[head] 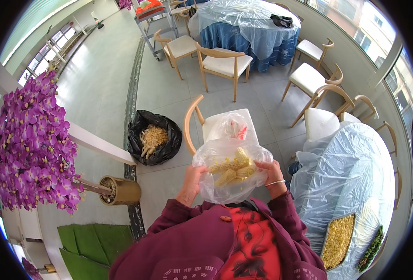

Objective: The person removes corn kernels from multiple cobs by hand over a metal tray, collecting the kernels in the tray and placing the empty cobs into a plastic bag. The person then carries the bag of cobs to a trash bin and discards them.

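A clear plastic bag (pixel 213 190) hangs spread between my two hands, its mouth held wide. My left hand (pixel 192 180) pinches the rim at one side, and my right hand (pixel 273 173), with a bracelet at the wrist, grips the opposite side. Inside the bag lie several corn cobs (pixel 229 165), mostly stripped, with loose yellow kernels around them. Just beyond, a second thin plastic bag (pixel 227 126) with red print rests on the white seat of a wooden chair (pixel 210 127).
A black bin bag (pixel 171 129) of husks stands on the floor at left, near a potted purple orchid tree (pixel 35 147). To the right, a plastic-covered table (pixel 356 168) bears a metal tray of corn kernels (pixel 339 241) and green produce (pixel 370 250). Chairs surround another covered table (pixel 245 31).
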Action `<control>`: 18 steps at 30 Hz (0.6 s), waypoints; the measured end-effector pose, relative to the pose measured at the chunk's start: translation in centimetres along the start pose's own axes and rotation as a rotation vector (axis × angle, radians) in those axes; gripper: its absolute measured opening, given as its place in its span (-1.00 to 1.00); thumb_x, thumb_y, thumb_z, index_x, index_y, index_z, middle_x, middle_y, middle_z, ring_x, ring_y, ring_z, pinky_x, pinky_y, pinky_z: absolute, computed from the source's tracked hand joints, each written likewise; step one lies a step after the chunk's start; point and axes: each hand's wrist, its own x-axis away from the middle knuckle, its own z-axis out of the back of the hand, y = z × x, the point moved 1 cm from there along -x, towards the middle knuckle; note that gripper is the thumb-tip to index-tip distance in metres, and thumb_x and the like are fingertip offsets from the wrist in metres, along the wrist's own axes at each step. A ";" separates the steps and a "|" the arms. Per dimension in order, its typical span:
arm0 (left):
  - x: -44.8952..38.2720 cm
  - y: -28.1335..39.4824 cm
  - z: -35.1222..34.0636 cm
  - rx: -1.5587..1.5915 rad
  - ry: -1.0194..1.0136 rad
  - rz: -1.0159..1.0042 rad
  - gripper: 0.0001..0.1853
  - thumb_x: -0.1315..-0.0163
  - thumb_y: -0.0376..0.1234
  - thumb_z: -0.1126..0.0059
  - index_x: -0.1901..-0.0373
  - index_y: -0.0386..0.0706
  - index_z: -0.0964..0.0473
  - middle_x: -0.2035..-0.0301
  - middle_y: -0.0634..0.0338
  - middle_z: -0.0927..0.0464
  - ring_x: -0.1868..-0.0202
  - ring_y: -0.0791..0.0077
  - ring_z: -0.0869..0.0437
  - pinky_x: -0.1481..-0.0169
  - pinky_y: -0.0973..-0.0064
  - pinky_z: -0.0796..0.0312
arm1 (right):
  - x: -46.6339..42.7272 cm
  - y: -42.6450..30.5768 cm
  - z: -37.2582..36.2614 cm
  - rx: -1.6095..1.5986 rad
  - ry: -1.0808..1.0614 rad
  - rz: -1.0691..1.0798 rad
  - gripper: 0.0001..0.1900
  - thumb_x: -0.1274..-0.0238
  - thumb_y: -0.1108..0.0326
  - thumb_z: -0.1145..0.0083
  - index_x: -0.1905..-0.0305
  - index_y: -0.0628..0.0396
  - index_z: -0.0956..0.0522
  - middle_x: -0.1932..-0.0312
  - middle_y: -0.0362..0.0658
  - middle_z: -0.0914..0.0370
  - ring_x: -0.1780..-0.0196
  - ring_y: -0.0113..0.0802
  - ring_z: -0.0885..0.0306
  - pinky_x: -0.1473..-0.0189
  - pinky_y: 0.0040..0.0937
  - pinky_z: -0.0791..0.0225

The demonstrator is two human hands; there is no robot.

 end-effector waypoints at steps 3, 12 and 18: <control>-2.8 0.9 5.8 -0.073 -0.003 0.034 -0.75 0.02 -0.47 -0.03 0.29 -0.41 -0.51 0.38 0.11 -0.56 0.45 0.38 -0.57 0.37 0.47 -0.43 | -4.1 1.0 -3.9 -0.035 -0.074 -0.099 -0.68 0.08 0.55 -0.15 0.11 0.32 -0.52 0.27 -0.08 -0.58 0.27 -0.29 -0.57 0.13 -0.37 -0.43; -5.5 4.2 14.5 0.245 0.048 0.102 -0.71 -0.11 -0.41 0.14 0.19 -0.36 -0.48 0.27 0.01 -0.56 0.21 0.23 -0.57 0.07 0.14 -0.43 | -12.6 3.2 -13.0 -0.020 -0.257 -0.165 -0.63 0.07 0.60 -0.12 0.04 0.35 -0.49 0.18 -0.02 -0.56 0.12 -0.19 -0.56 0.06 -0.30 -0.44; -5.4 6.0 16.7 0.478 0.193 0.116 -0.71 -0.20 -0.38 0.19 0.09 -0.28 -0.41 0.27 0.05 -0.53 0.23 0.14 -0.55 0.05 -0.09 -0.40 | -16.3 5.8 -17.4 0.101 -0.375 -0.295 -0.58 0.20 0.67 -0.15 0.07 0.34 -0.51 0.21 -0.07 -0.58 0.20 -0.25 -0.57 0.10 -0.32 -0.46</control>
